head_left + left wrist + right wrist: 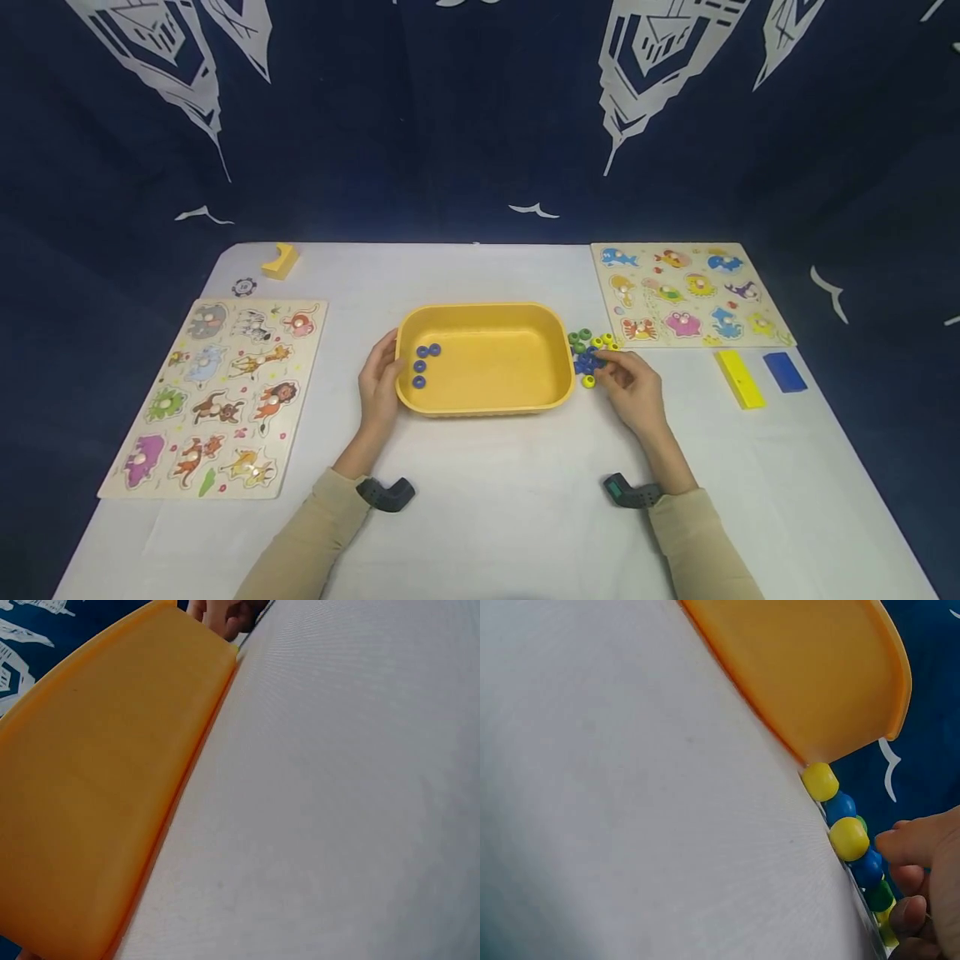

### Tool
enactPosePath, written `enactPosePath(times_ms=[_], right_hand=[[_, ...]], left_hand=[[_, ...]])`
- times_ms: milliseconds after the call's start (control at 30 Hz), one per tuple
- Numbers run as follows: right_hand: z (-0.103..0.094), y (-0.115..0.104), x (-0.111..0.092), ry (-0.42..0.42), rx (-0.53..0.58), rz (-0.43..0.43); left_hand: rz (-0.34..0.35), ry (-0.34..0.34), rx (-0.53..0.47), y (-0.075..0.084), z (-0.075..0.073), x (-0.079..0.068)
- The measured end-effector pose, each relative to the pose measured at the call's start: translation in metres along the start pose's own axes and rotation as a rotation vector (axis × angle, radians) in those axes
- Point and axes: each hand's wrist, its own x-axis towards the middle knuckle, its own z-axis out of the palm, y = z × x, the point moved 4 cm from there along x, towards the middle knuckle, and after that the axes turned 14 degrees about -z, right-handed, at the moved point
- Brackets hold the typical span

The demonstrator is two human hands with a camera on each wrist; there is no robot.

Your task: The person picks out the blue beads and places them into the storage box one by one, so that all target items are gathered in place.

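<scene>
A yellow plastic tray (487, 402) stands mid-table, with several blue beads (420, 366) inside near its left end. My left hand (380, 387) grips the tray's left end, thumb at the rim. In the left wrist view the tray's side wall (97, 772) hides most of that hand. Just past the tray's right end lies a cluster of green, yellow and blue beads (588, 382). My right hand (633, 390) reaches into it, fingertips at the blue beads. The right wrist view shows its fingers bent beside a yellow bead (849, 838); whether a bead is pinched is hidden.
An animal puzzle board (225, 400) lies at left, a sea-animal puzzle board (693, 292) at back right. A yellow block (739, 379) and a blue block (785, 372) lie at right. A notched yellow block (281, 262) and a round chip (243, 287) are at back left.
</scene>
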Motion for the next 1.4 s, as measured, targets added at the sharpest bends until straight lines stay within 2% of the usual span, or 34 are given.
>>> enactPosePath(times_ms=[200,500,633,733,867,967,1133,1267,1400], right_hand=[[0.006,0.001,0.0,-0.047,-0.072,-0.043],[0.011,-0.001,0.003,-0.067,-0.15,-0.077],[0.004,-0.009,0.007,-0.034,-0.104,-0.064],[-0.003,-0.025,0.018,-0.016,-0.031,-0.072],[0.002,-0.063,0.045,-0.093,0.082,-0.144],[0.02,-0.094,0.066,-0.217,0.127,-0.198],[0.071,-0.132,0.086,-0.428,0.149,-0.231],[0.111,-0.147,0.088,-0.579,0.108,-0.227],[0.138,-0.153,0.087,-0.654,0.033,-0.229]], left_hand=[[-0.003,0.0,0.001,0.0,-0.002,0.0],[-0.003,0.002,-0.007,0.0,-0.004,0.001],[0.009,-0.003,-0.021,0.0,-0.003,0.002],[0.016,-0.013,-0.028,0.001,-0.002,0.003],[0.019,-0.015,-0.022,0.001,-0.003,0.003],[0.023,-0.011,-0.02,0.0,-0.003,0.004],[0.018,-0.015,-0.025,-0.003,-0.002,0.005],[0.006,-0.016,-0.02,-0.004,-0.001,0.003],[0.007,-0.015,-0.028,-0.004,0.0,0.002]])
